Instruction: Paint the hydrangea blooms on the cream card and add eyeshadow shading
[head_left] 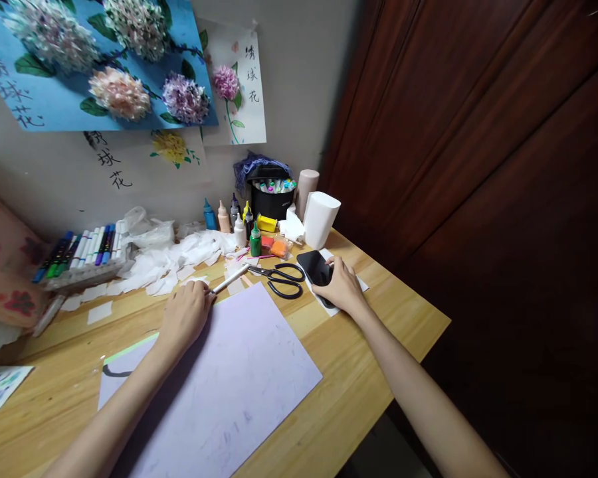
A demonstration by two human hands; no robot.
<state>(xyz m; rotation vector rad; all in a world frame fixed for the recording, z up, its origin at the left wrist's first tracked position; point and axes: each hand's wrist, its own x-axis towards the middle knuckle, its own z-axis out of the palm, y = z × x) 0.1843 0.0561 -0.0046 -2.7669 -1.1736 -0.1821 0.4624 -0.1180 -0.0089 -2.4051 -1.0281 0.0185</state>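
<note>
A large lilac sheet (224,372) lies on the desk before me, with a green strip and a black curved line showing near its left corner. My left hand (187,309) is at the sheet's far edge, fingers curled and closed at the near end of a slim white pen (232,277); the fingertips are partly hidden. To the right, my right hand (343,287) grips the side of a black phone (315,271), which lies on white paper (359,284). Between my hands rest scissors with black handles (288,287), their blades pointing toward the pen.
Several small paint bottles (256,240) stand at the back, near a black marker case (273,199) and a white container (321,220). Paper scraps (179,255) and a row of markers (87,249) lie at the left. Flower pictures (129,66) hang on the wall.
</note>
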